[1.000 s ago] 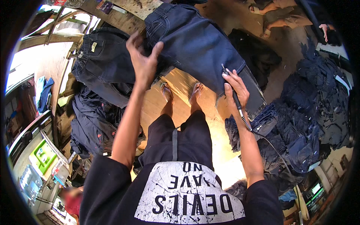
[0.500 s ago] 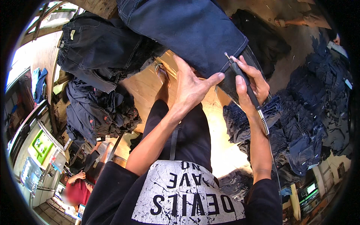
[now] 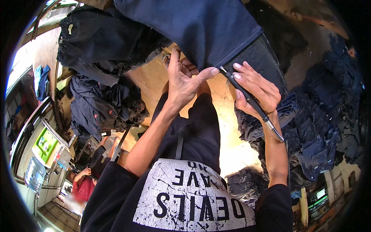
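A pair of dark blue jeans hangs in front of me, its leg hem at chest height. My left hand pinches the hem's lower edge between thumb and fingers. My right hand grips a slim black rotary tool handpiece with a coiled metal shaft running back over my wrist. The tool's tip touches the hem right beside my left thumb. Both forearms rise from the lower edge over my black shorts and printed black shirt.
Heaps of dark jeans lie on the left and on the right of the wooden floor. More jeans hang at upper left. A person in red sits at lower left near a green machine and a water bottle.
My left hand came down from the top of the hanging jeans to the hem. The right hand brought the tool's tip up against that hem. The jeans now fill more of the view.
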Available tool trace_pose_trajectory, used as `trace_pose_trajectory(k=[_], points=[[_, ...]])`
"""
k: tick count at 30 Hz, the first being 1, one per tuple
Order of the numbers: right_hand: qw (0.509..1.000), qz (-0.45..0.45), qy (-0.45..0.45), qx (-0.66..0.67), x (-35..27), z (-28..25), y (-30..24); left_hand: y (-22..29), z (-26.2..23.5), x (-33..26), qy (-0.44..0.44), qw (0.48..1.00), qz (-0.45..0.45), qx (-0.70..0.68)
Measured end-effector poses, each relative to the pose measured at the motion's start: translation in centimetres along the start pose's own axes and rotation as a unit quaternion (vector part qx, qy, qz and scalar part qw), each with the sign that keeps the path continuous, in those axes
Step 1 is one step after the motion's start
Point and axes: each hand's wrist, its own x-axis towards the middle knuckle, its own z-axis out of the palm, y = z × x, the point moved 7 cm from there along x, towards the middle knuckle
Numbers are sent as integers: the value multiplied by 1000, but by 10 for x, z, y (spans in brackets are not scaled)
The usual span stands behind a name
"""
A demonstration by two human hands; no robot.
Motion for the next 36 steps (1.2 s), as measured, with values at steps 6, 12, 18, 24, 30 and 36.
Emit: trace_pose_trajectory(k=[6, 12, 18, 24, 30, 36], points=[[1000, -5, -7, 14, 3, 1, -3, -4, -3, 0, -1, 1000, -13, -6], [1000, 2, 5, 0, 3, 1, -2, -4, -2, -2, 0, 1000, -5, -5], [1000, 13, 14, -7, 4, -1, -1, -6, -3, -1, -2, 1000, -11, -7], [999, 22, 24, -17, 4, -3, 1, -7, -5, -1, -3, 1000, -6, -8], [999, 28, 32, -23, 3, -4, 2, -7, -6, -1, -4, 1000, -14, 14], [999, 26, 42, -23, 3, -6, 5, -10, -7, 0, -1, 1000, -11, 10]])
